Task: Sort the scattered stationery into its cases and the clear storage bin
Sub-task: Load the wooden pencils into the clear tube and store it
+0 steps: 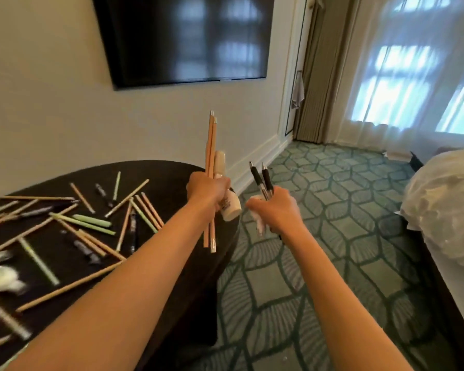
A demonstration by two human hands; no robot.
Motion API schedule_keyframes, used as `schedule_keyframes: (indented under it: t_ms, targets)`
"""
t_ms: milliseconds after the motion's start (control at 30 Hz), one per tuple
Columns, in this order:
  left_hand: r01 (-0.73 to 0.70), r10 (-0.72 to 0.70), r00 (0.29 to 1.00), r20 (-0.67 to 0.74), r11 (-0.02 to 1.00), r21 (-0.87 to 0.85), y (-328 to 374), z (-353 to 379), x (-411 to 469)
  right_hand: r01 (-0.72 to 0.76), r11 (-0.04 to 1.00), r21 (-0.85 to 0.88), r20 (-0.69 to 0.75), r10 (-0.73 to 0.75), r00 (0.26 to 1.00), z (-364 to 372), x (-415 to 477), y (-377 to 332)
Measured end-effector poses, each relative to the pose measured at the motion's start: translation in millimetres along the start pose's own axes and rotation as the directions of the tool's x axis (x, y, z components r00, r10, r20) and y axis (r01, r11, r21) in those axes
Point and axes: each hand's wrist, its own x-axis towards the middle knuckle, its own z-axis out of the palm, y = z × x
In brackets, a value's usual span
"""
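On the left, the dark desk (172, 178) is far from sorted: wooden pencils (126, 198), pale green sticks (93, 220) and a few dark pens (103, 194) lie crossed over one another across its top, with some white blurred things (0, 277) at the near left edge that I cannot make out. No case and no clear bin shows anywhere from where I stand, so I judge the job to be in its gathering stage, with most of the pile yet to be picked up and nothing visibly put away. Moving right, the left hand (208, 190) is raised over the desk's far edge, fingers wrapped tight round a bundle of pencils (211, 145) that stick up above the fist and down below it, and round a white glue bottle (229, 207) held against them. Just beside it, out over the carpet (332, 210), the right hand (275, 207) is closed round two black pens (263, 180) pointing up, together with something white (259, 223) poking out beneath the fist; it is too blurred to name. Both hands are full, so a drop-off looks due. Farther right, a bed (445, 199) with white bedding stands by the window.
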Motion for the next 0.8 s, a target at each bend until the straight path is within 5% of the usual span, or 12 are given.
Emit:
schedule_keyframes:
  t_ms: [200, 467, 800]
  targets:
    - [0.027, -0.015, 0.967, -0.254, 0.999, 0.044, 10, -146, 20, 0.169, 0.982, 0.079, 0.292, -0.185, 0.938, 97, -6, -104]
    - [0.286, -0.184, 0.814, -0.551, 0.953, 0.105, -38, -339, 0, 0.266, 0.957, 0.117, 0.74, -0.263, 0.619, 266, -59, -212]
    - [0.601, -0.298, 0.543, -0.785, 0.791, 0.116, -120, -450, -63, 0.55, 0.828, 0.111, 0.888, -0.331, 0.319, 379, -146, -251]
